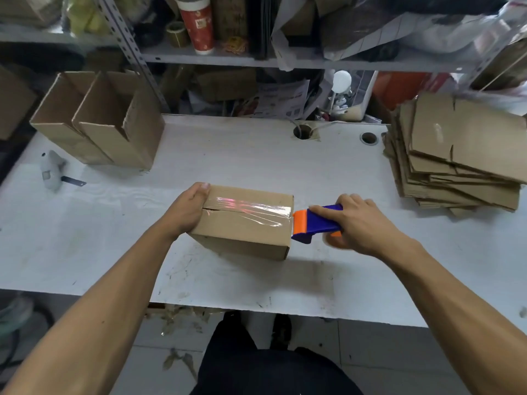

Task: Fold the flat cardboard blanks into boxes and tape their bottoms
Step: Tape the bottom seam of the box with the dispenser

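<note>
The cardboard box [245, 220] lies bottom-up mid-desk [256, 155], glossy clear tape [251, 210] along its seam, long axis left to right. Left hand [189, 208] fingers curl over its left end; right hand [356, 223] fingers clamp the blue-orange tape dispenser [313, 223] touching its right edge. Flat blanks [456, 155] are stacked far right, two open boxes [97, 121] far left

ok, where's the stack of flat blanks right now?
In the head view, the stack of flat blanks lies at the table's far right edge, beyond the right hand gripping the tape dispenser.
</note>
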